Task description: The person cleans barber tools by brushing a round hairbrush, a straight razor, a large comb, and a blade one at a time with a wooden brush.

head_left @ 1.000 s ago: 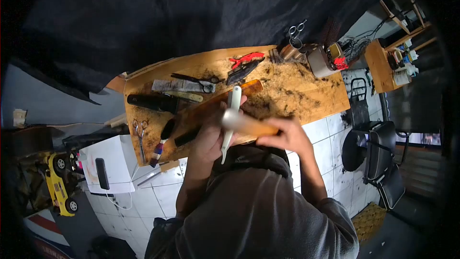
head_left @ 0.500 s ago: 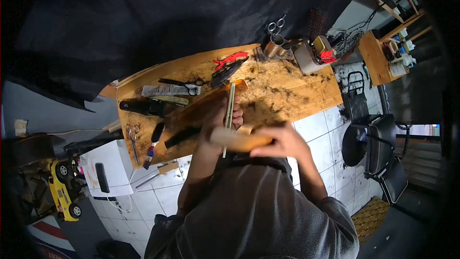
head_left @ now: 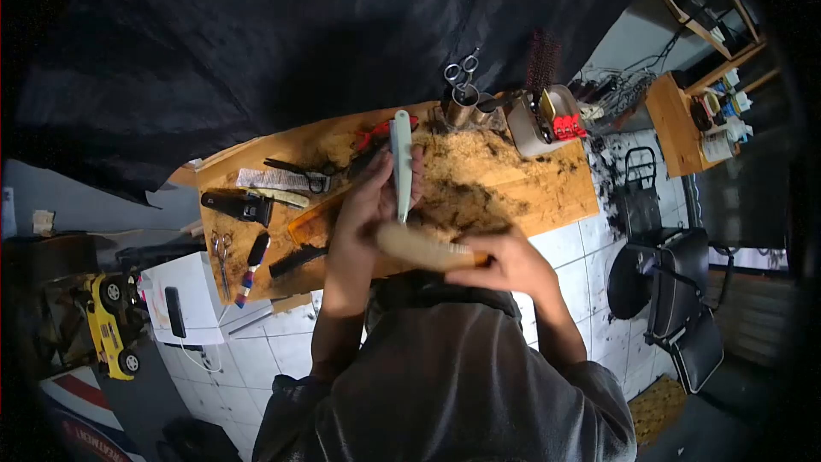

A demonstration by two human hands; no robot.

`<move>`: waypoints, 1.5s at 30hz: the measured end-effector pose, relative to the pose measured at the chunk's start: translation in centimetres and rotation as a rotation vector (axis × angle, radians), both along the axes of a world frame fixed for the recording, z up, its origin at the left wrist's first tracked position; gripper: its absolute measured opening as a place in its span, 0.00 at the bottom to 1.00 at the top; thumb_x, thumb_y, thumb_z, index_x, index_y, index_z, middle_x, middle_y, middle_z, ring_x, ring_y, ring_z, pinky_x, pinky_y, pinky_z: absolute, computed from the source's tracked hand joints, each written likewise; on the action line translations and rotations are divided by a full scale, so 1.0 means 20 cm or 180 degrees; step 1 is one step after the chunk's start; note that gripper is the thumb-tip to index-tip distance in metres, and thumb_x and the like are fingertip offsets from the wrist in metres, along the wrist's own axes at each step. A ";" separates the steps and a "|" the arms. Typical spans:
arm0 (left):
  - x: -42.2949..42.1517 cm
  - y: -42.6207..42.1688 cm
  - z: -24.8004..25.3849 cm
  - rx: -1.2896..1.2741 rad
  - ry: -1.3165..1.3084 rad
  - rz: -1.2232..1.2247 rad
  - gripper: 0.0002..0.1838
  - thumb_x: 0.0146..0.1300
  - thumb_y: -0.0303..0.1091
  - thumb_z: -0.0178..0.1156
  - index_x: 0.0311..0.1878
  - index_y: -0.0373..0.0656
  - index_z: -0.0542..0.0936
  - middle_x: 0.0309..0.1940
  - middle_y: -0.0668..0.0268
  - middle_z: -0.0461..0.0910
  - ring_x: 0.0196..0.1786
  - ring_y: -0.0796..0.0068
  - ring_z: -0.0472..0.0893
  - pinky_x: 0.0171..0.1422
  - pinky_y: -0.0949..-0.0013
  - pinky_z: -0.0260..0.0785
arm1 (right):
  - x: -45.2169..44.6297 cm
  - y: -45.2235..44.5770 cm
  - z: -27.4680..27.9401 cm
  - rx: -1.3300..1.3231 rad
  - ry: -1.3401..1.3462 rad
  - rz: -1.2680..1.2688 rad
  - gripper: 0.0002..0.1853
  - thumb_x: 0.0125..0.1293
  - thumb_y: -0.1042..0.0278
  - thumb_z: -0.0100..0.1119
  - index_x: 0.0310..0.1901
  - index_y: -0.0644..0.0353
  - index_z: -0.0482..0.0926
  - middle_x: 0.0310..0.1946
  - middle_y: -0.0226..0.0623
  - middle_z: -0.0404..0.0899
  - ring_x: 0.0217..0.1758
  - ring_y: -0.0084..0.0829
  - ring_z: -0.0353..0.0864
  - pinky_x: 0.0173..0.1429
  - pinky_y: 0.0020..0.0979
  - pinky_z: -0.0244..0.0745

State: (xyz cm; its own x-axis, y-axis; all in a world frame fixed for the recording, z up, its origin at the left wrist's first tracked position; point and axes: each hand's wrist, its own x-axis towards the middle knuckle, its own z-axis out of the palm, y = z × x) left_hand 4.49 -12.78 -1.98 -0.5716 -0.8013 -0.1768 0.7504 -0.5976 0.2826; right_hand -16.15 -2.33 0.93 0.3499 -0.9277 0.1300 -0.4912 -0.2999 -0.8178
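My left hand (head_left: 368, 205) holds a pale-handled straight razor (head_left: 402, 162) upright above the wooden table (head_left: 556, 188). My right hand (head_left: 509, 267) grips the orange-brown handle of a brush (head_left: 419, 248), whose pale bristles are blurred by motion near the razor's lower end and my left wrist. Left of my left hand lie black scissors (head_left: 299, 173), a grey comb (head_left: 265, 180), a black clipper (head_left: 235, 204) and a black comb (head_left: 298, 262). An amber object (head_left: 312, 227) is partly hidden behind my left hand.
Dark hair clippings are scattered on the table. Metal cups (head_left: 462, 107) with scissors and a bin (head_left: 528, 130) with red clips stand at the back right. A black chair (head_left: 680, 282) is on the right. A phone (head_left: 174, 311) rests on a white box (head_left: 197, 291) at the left.
My left hand has raised the razor, and its broad side now shows again. The brush has moved back and forth near the razor's lower end. The camera view has shifted.
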 end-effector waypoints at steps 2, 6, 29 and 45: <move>0.00 -0.02 0.00 0.0318 0.0418 0.0008 0.23 0.72 0.36 0.51 0.66 0.37 0.65 0.52 0.60 0.73 0.52 0.72 0.73 0.52 0.67 0.69 | -0.07 0.02 0.03 0.0914 0.0182 0.0774 0.21 0.54 0.50 0.73 0.40 0.60 0.84 0.21 0.42 0.81 0.21 0.37 0.81 0.28 0.33 0.73; -0.06 0.02 -0.01 -0.0144 -0.0032 0.0058 0.21 0.73 0.38 0.51 0.64 0.38 0.67 0.50 0.62 0.75 0.50 0.77 0.74 0.50 0.71 0.69 | -0.15 0.01 -0.01 0.0663 -0.0364 0.0577 0.23 0.53 0.52 0.74 0.42 0.63 0.83 0.27 0.43 0.83 0.28 0.32 0.84 0.33 0.30 0.76; -0.09 0.04 0.06 0.0493 -0.1082 0.0788 0.27 0.74 0.50 0.43 0.66 0.38 0.67 0.40 0.64 0.72 0.35 0.72 0.71 0.40 0.70 0.68 | -0.09 -0.31 -0.03 0.0777 -0.0493 -0.0276 0.20 0.55 0.61 0.72 0.43 0.67 0.80 0.29 0.40 0.82 0.30 0.25 0.79 0.38 0.28 0.73; -0.04 0.17 0.05 -0.0512 -0.2224 0.0258 0.19 0.73 0.29 0.48 0.65 0.37 0.68 0.48 0.60 0.78 0.46 0.73 0.80 0.49 0.65 0.80 | -0.15 -0.28 -0.19 0.0924 -0.1539 -0.1147 0.18 0.57 0.69 0.69 0.46 0.67 0.76 0.31 0.35 0.80 0.34 0.25 0.79 0.40 0.26 0.74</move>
State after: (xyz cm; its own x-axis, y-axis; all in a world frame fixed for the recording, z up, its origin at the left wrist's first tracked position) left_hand 3.73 -9.45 -0.93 -0.3058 -0.8832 -0.3555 0.4023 -0.4583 0.7926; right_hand -19.09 -7.89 -2.83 -0.0233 -0.9967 -0.0781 -0.0774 0.0797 -0.9938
